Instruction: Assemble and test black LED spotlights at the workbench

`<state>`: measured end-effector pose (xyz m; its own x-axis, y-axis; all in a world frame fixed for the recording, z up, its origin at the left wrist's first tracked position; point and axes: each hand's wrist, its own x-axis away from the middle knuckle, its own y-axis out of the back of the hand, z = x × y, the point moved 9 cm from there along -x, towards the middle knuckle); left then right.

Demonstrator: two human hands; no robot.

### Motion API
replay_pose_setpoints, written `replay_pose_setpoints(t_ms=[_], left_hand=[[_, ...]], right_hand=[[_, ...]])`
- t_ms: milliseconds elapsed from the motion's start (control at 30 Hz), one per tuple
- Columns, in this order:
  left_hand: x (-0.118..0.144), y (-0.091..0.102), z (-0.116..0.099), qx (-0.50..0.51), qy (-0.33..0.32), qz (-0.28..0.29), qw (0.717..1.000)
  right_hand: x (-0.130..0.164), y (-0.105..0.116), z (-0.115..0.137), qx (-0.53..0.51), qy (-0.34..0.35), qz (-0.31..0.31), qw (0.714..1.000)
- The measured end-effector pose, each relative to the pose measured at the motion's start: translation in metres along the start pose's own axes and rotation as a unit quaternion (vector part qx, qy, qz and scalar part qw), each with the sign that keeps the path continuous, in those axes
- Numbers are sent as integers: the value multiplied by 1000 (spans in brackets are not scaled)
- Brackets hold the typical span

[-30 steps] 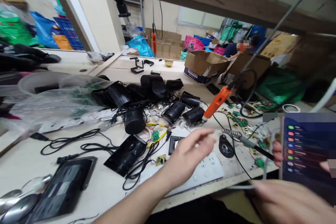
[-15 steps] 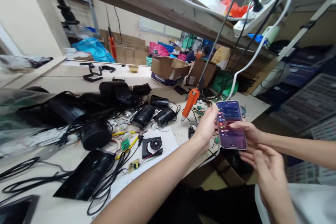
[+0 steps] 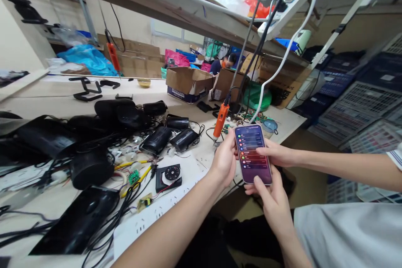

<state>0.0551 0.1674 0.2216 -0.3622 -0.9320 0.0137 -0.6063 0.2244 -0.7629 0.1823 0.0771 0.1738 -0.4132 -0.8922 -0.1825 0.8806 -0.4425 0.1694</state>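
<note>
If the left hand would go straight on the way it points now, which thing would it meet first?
Most likely the phone: the left hand appears to touch its left edge, though exact depth there is unclear.

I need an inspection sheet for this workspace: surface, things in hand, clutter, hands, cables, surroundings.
Surface: pale bench, partly covered by a marked white sheet.
Things in hand: phone, screen lit, showing a list.
Clutter: black casings, flat black panel, small round dial, green circuit board.
Hands: left hand holds the phone's left edge; right hand holds its bottom; another person's hand has a finger at the screen.
Cables: black cords bunched beside the panel; white cable hanging near a power strip.
Surroundings: open cardboard box behind, stacked crates at right.
</note>
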Motion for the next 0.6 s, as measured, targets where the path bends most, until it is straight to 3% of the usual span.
replay_pose_setpoints(t_ms=[233,467,600], left_hand=[[13,-11,3,46,30,35,998],[16,21,9,25,43,-1,999],[23,45,24,26,70,-21,997]], right_hand=[[6,-12,1,-17,8,27,999],[5,-30,-26,-71,-57,98,991],[7,-44,-48,-108,-140,122,977]])
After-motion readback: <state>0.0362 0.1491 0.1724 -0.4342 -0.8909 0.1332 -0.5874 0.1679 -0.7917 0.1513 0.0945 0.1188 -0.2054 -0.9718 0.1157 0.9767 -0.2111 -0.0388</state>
